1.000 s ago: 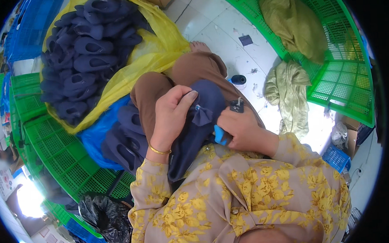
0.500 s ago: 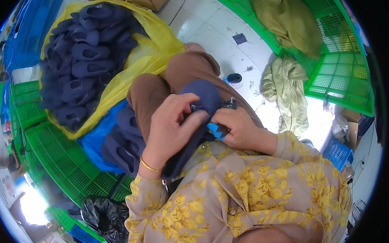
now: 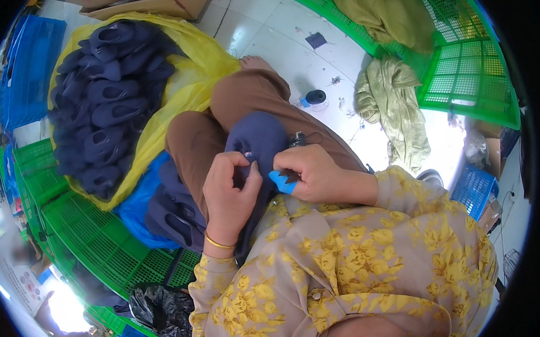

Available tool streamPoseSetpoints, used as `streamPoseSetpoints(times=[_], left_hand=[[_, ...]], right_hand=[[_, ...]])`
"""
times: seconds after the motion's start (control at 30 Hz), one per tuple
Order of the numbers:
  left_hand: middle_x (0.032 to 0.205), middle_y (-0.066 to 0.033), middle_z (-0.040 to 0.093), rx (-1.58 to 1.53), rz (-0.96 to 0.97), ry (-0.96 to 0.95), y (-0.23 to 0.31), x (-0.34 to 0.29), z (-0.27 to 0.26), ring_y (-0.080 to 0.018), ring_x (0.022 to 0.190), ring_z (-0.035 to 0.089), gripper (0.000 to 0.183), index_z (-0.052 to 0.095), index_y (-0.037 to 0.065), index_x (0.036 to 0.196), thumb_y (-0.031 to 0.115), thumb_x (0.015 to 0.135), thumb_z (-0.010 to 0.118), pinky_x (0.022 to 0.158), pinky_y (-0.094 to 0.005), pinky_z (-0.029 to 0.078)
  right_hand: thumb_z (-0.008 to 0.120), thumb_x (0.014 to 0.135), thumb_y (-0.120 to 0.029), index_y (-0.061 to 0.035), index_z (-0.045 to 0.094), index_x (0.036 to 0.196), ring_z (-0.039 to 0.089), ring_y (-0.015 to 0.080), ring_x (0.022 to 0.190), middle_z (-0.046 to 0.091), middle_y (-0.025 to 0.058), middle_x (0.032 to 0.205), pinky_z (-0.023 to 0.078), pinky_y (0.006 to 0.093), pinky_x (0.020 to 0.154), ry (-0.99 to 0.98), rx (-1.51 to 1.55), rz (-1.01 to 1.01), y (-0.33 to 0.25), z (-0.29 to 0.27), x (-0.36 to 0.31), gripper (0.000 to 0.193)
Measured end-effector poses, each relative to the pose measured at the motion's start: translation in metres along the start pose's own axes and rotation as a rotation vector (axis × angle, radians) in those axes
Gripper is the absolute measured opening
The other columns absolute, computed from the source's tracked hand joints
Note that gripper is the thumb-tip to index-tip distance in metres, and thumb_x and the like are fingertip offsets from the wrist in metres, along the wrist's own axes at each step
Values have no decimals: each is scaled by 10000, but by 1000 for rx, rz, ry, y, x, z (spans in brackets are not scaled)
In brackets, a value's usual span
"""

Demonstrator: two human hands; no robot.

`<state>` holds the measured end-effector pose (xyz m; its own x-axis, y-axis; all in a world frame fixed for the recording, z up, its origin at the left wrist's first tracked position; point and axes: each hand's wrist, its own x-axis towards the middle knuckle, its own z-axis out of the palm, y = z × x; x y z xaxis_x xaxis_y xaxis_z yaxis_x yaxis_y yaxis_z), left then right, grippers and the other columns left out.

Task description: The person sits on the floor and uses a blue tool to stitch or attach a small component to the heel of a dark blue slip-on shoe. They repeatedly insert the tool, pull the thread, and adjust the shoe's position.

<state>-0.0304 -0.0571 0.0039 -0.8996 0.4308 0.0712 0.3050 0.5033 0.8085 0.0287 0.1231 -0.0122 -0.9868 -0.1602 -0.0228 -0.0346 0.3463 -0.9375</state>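
A dark blue felt-like slipper [image 3: 257,133] lies across my lap, its rounded toe pointing away from me. At its opening my left hand [image 3: 227,185] is closed, thumb and forefinger bent together at the edge beside a tiny pale spot. Whether a thread or something else small is between those fingertips, I cannot tell. Close to the slipper's right side, my right hand [image 3: 312,174] is curled round a small blue and dark brown thing [image 3: 281,182], mostly hidden by the fingers. Just beyond it, a small dark item with shiny bits [image 3: 297,139] rests on my right thigh.
A yellow sack [image 3: 193,75] at the left holds many similar slippers [image 3: 113,91]. More slippers [image 3: 176,218] lie by my left leg on blue plastic. Green crates [image 3: 104,230] stand left and right. A black thread spool [image 3: 315,97] and a crumpled cloth [image 3: 393,103] are on the floor.
My left hand has drawn back toward me, its thumb and forefinger coming together. More of the slipper's toe and opening shows. My right hand still grips the blue and brown thing.
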Motion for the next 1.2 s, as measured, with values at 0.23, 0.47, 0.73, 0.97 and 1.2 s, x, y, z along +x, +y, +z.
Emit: streamPoseSetpoints(times=[0.23,0.47,0.73,0.97,1.2], left_hand=[[824,-115,613,101,123,104,-3,-10,17,-228,706,606,194,554,20,825,-40,739,717,649,-297,488],[844,-100,634,70,28,147,2,-9,15,-201,687,603,170,608,19,882,-30,762,719,631,-287,485],[794,14,622,-330,-370,67,-14,-7,1,-49,671,524,157,674,7,1010,38,859,706,624,-188,422],[868,5,637,-490,-412,-25,-13,-2,-3,-60,755,589,177,655,-4,1092,84,939,644,703,-198,488],[887,7,637,-521,-420,-26,-13,-2,-4,-58,764,588,180,653,0,1096,93,942,645,711,-199,488]], right_hand=[[690,697,-121,-55,547,780,592,332,659,585,111,709,447,419,563,-9,-19,-23,4,1,-2,178],[703,720,-124,-56,546,790,601,316,672,591,99,725,461,388,577,-5,0,-30,3,-6,-5,186],[589,945,-99,-65,528,1100,620,181,747,621,91,943,500,332,701,532,126,229,12,-33,6,169],[602,903,-85,-44,607,1010,614,241,672,631,125,791,475,341,633,-21,69,211,-14,-28,9,115],[619,881,-119,-7,656,912,593,343,636,625,188,736,454,383,594,-142,-8,285,-23,-26,24,122]])
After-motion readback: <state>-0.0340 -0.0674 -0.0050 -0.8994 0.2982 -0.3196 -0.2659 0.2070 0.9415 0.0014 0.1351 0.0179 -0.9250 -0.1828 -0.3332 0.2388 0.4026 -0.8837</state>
